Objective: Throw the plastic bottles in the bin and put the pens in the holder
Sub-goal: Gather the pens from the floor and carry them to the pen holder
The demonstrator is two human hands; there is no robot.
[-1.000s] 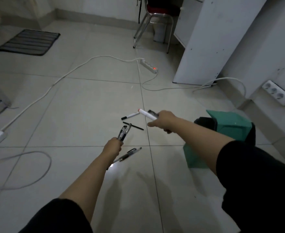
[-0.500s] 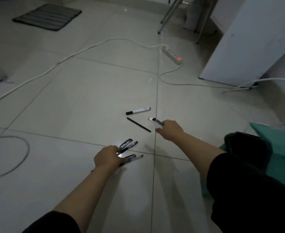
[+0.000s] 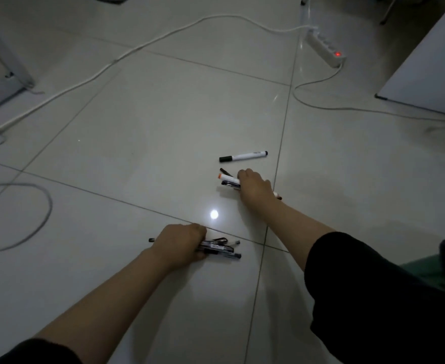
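Observation:
My left hand (image 3: 180, 244) is down on the floor tiles, closed around a bundle of dark pens (image 3: 220, 250) whose tips stick out to the right. My right hand (image 3: 253, 189) is also at floor level, gripping a white marker with an orange end (image 3: 226, 177) and a dark pen (image 3: 230, 183); a thin black pen (image 3: 224, 171) pokes out just beyond its fingers. A white marker with a black cap (image 3: 243, 156) lies free on the tile a little farther away. No bottle and no pen holder are in view.
A white power strip (image 3: 326, 49) with a red light lies at the far right, its white cable (image 3: 127, 55) running across the floor. A grey cable loop (image 3: 42, 214) lies at left. A white cabinet panel (image 3: 426, 72) stands at right; a green bin edge (image 3: 423, 269) shows beside my sleeve.
Both hands have dropped to the floor. My left hand now covers the pens that lay near it; my right hand has moved onto the thin black pen. The view has tilted down.

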